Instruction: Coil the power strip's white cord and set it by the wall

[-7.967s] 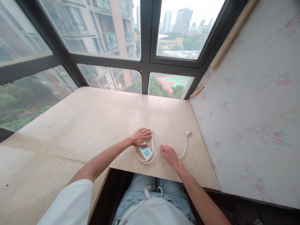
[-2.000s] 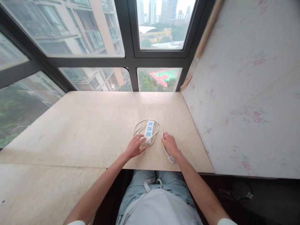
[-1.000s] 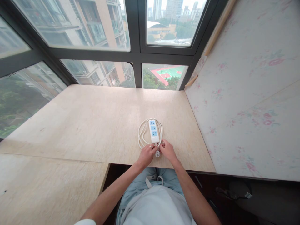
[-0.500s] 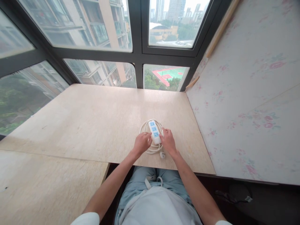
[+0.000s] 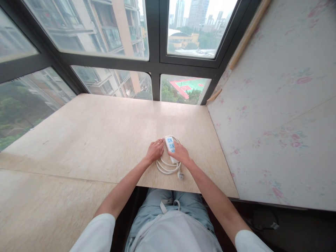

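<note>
- Half a second ago the left hand [image 5: 155, 150] was by the lower half of the power strip [image 5: 170, 142]; now it has come up the strip's left side, fingers fairly straight and close together beside the upper end.
- The right hand [image 5: 180, 153] has shifted too, from the right edge to across the lower half, its thumb lying over the strip's face.
- Whether either hand's fingers grip the strip or the cord [image 5: 163, 171], or merely rest there, I can't tell from here.
- Eight seconds ago the plug [image 5: 180, 175] lay out near the papered wall; now it sits at the coil's lower right.
- The strip is on the beige window ledge [image 5: 118, 133], near the edge closest to the person, its upper end leaning slightly left.
- It is slim and white, with pale blue socket panels facing up, the lowest partly covered.
- The cream-white cord loops loosely around it, several strands showing below; the plug is whitish, with a clear-looking part.
</note>
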Motion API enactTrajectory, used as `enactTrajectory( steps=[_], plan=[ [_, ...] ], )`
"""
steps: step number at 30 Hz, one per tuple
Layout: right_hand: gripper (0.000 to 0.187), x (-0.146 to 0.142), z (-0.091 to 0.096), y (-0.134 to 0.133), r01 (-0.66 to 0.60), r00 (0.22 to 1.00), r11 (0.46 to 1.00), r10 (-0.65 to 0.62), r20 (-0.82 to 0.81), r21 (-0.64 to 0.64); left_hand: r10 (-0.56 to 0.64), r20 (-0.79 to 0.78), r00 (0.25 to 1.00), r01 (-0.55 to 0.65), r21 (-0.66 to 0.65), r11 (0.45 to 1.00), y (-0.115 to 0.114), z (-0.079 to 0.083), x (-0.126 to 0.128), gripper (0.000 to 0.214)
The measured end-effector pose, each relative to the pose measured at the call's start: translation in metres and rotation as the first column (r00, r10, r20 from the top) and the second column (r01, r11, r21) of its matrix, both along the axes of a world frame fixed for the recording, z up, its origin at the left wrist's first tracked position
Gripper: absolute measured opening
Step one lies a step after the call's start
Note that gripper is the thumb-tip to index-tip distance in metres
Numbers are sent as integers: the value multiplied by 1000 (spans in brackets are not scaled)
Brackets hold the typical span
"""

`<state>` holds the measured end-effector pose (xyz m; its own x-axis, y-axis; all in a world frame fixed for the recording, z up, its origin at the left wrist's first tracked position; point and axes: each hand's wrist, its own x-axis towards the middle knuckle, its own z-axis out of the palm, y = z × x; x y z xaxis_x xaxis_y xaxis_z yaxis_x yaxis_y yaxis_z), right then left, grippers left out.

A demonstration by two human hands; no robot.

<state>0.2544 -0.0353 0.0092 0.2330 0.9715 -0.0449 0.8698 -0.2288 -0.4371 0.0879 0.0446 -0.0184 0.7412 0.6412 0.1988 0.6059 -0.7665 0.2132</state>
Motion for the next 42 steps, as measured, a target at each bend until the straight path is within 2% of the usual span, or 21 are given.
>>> enactTrajectory(
  steps=[7, 10, 13, 18, 22, 27, 30, 35, 39, 42],
  plan=[
    [60, 1, 0, -12, 44, 984, 988, -17, -176, 148, 84, -8, 996, -84, -10, 996, -1, 3, 4, 42],
    [61, 4, -5, -15, 67, 946, 977, 2, -323, 202, 103, -32, 994, -104, -35, 994, 4, 7, 8, 39],
    [61, 7, -12, -18, 148, 884, 964, -29, -466, 220, 113, -54, 992, -116, -50, 992, 8, 13, 12, 36],
    [61, 6, -19, -21, 225, 842, 944, -64, -535, 240, 97, -42, 994, -98, -33, 995, 4, 16, 14, 42],
    [56, 4, -20, -23, 255, 849, 918, -63, -525, 303, 30, -31, 999, -31, -49, 998, -1, 14, 11, 41],
    [52, 1, -16, -22, 222, 925, 924, -98, -366, 311, 109, -4, 994, -107, -241, 965, 4, 15, 9, 32],
    [51, -2, -13, -19, 176, 960, 940, -99, -262, 290, 178, -16, 984, -175, -297, 939, 17, 17, 14, 28],
    [50, -6, -13, -14, 136, 979, 957, -91, -183, 255, 298, -7, 954, -275, -406, 871, 57, 23, 37, 35],
    [51, -7, -18, -14, 145, 978, 949, -94, -188, 278, 222, 43, 974, -177, -466, 867, 74, 27, 59, 42],
    [49, -8, -22, -16, 161, 970, 926, -84, -230, 342, 126, 57, 990, -81, -503, 860, 76, 27, 70, 36]
  ],
)
